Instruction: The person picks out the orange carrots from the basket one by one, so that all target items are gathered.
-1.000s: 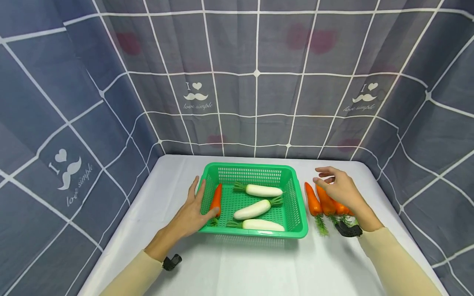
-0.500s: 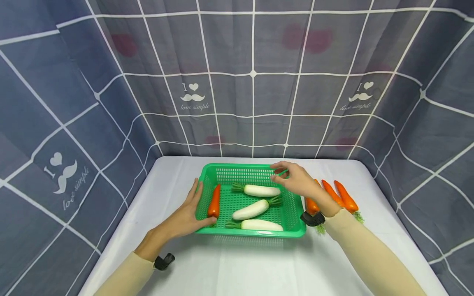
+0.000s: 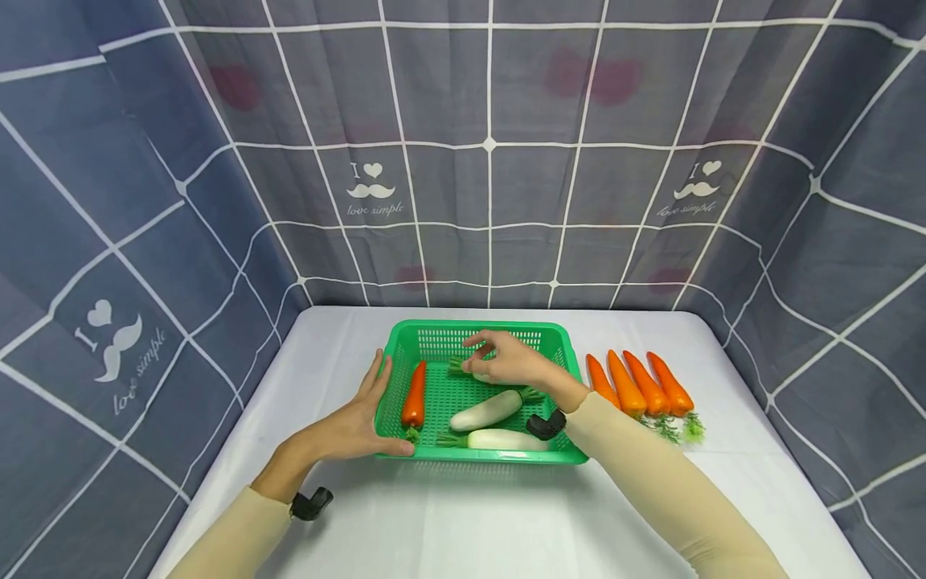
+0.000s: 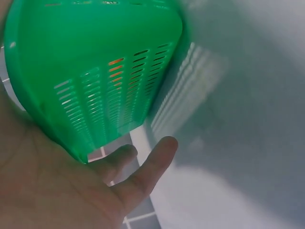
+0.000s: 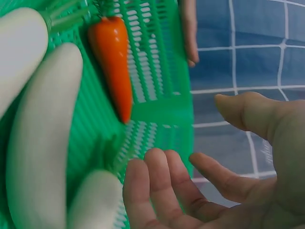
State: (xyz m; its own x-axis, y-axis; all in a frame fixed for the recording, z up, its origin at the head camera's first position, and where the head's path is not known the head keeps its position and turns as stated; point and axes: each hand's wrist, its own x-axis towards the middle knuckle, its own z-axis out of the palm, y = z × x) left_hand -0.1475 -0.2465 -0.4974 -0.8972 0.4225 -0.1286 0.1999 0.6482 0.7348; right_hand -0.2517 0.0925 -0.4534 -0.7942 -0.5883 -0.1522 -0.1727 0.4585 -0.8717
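Note:
The green plastic basket (image 3: 477, 456) stands on the white table. Inside it, a carrot (image 3: 414, 394) lies along the left side, with three white radishes to its right: a middle one (image 3: 486, 410), a front one (image 3: 505, 439) and a back one (image 5: 95, 200). My left hand (image 3: 347, 422) rests against the basket's left side, fingers spread and thumb along the front left corner. Over the back of the basket hovers my right hand (image 3: 506, 360), its fingers loosely bent with nothing between them. In the head view it hides most of the back radish.
Several carrots (image 3: 654, 394) with leafy tops lie side by side to the right of the basket. A grey checked curtain (image 3: 463, 185) surrounds the back and sides of the white table (image 3: 448, 515).
My right hand has moved left from above the carrots on the table to above the basket, holding nothing. My left hand stays at the basket's left side.

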